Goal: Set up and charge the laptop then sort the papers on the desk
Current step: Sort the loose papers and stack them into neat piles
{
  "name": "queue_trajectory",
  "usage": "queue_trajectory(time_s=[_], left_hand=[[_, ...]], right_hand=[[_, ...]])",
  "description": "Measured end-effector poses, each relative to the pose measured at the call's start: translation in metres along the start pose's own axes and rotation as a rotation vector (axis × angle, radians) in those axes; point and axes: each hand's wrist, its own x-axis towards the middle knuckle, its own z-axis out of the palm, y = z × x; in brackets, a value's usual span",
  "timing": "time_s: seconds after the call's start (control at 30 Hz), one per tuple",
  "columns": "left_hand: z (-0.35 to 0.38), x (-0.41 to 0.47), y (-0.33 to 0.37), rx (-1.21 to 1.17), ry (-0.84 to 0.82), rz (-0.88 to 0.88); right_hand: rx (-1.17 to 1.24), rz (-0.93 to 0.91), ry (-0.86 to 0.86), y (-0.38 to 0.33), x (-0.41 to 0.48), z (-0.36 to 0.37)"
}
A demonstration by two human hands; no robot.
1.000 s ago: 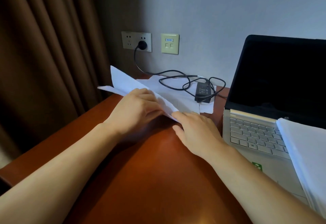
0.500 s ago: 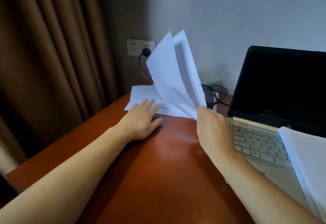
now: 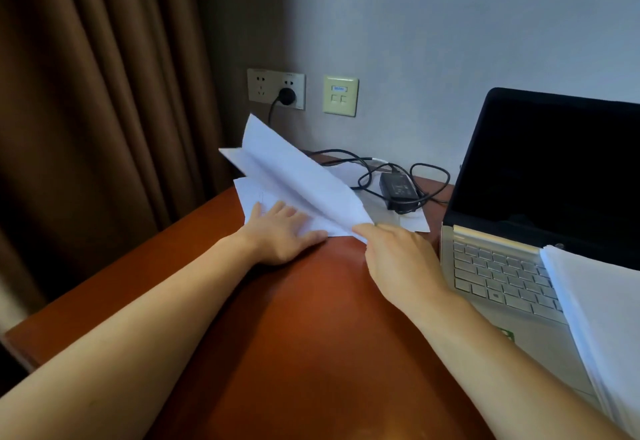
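Behind — charger brick (image 3: 398,188) atop loose papers (image 3: 414,223); left hand (image 3: 282,235) flat on them, right hand (image 3: 398,259) pinching lifted sheets (image 3: 294,176).

Our right grip (image 3: 398,259) has come down from well above the table (image 3: 311,318) to just over it. The lifted sheets (image 3: 294,176) it pinches by a corner stood upright and fanned half a second ago. Now they slant low toward the left, close above our left grip (image 3: 280,235) on the flat papers (image 3: 252,194). The network plate (image 3: 340,95), hidden behind them before, shows again, as does most of the charger brick (image 3: 398,190).
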Motion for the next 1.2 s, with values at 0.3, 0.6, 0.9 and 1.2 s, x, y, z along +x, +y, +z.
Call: queue_trajectory(time_s=[0.3,0.6,0.9,1.2], left_hand=[[-0.008,-0.032,0.007,-0.004,-0.07,0.11],[-0.017,-0.041,-0.003,0.046,-0.138,-0.012],[0.008,-0.007,0.043,0.049,-0.082,-0.035],[0.0,-0.059,0.013,0.023,-0.157,0.085]], right_hand=[[-0.023,-0.023,-0.238,0.011,0.028,0.013],[0.0,0.011,-0.363,0.026,0.05,0.016],[-0.012,0.092,-0.326,0.032,0.056,0.016],[0.023,0.124,-0.355,0.047,0.06,0.013]])
